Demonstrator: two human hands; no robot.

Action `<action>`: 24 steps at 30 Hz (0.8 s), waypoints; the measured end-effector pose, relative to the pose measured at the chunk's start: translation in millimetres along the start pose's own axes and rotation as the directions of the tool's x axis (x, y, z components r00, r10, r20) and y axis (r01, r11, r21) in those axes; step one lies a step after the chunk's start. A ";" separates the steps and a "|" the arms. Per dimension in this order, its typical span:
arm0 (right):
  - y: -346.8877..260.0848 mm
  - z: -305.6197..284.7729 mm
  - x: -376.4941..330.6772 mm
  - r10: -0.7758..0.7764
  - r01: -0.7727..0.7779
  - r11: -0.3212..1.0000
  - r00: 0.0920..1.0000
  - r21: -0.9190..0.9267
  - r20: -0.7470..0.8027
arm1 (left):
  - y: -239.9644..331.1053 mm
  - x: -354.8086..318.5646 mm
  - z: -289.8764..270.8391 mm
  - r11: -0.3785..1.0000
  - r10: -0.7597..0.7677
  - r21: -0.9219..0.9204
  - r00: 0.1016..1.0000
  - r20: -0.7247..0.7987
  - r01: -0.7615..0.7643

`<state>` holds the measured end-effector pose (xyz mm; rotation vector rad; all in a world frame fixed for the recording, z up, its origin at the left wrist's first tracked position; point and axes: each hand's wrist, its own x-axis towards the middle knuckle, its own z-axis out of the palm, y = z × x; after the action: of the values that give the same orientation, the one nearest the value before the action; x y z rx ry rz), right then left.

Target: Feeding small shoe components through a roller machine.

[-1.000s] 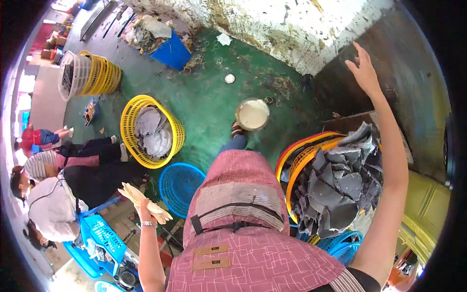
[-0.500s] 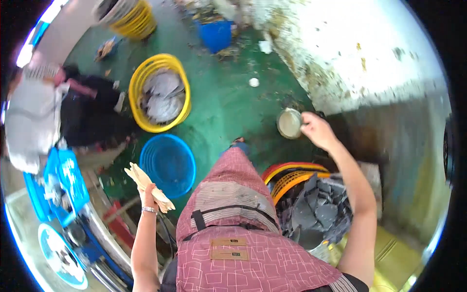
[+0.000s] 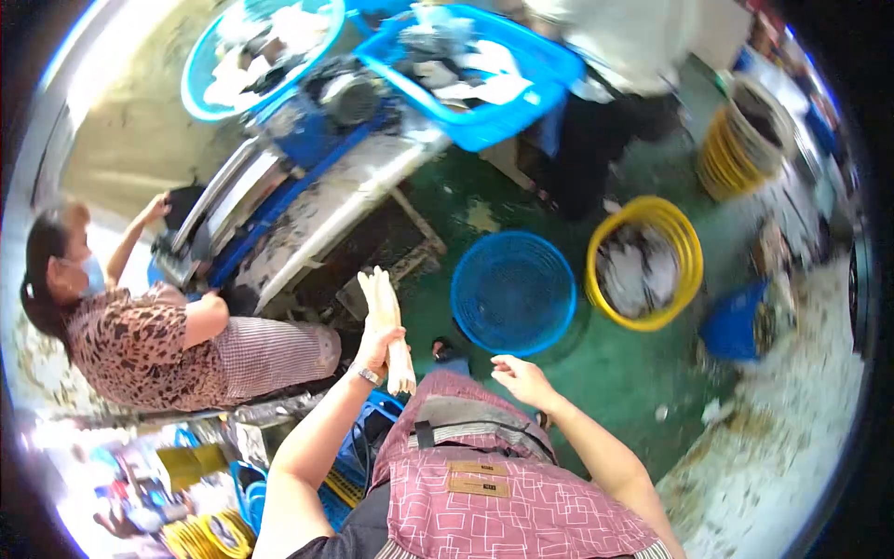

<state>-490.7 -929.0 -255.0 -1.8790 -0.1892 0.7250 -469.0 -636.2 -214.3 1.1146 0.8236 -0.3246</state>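
My left hand (image 3: 380, 343) is closed round the middle of a long cream-coloured bundle (image 3: 402, 368). Its upper end splits into finger-like strips; I cannot make out its exact kind. In front of my apron, my right hand (image 3: 521, 380) hangs in the air with its fingers loosely bent and apart, and nothing shows in it. Just beyond both hands, a round blue plastic basket (image 3: 514, 293) stands on the green floor. To its right is a yellow basket (image 3: 691, 250) partly filled with flat grey pieces.
At left, a person in a checked apron (image 3: 270, 359) works at a bench (image 3: 326, 228) with a machine. Blue tubs (image 3: 521, 112) of white and dark pieces stand at the back. Stacked yellow baskets (image 3: 722, 158) and a blue scoop-like container (image 3: 736, 321) are at right.
My view has turned left, bringing the person and bench into sight. My right hand has left the round pale container by the wall. My left hand keeps the cream bundle.
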 end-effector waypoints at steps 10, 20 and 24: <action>-190.3 108.4 303.7 0.054 -0.234 0.870 0.920 0.433 0.388 | 177.6 153.8 -90.9 0.601 0.599 0.715 0.794 -0.107 -0.357; -228.0 161.4 485.7 0.061 -0.094 0.983 0.977 0.157 0.203 | 224.9 243.6 -98.1 0.659 0.341 0.716 0.756 -0.559 0.232; -222.3 145.1 511.7 0.080 -0.093 0.994 0.973 0.054 0.218 | 221.6 241.2 -95.1 0.730 0.394 0.681 0.781 -0.485 0.055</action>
<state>-117.5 -491.6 -296.9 -1.7545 -0.2198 0.9845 -211.6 -417.1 -260.5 2.0455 1.1968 -0.0736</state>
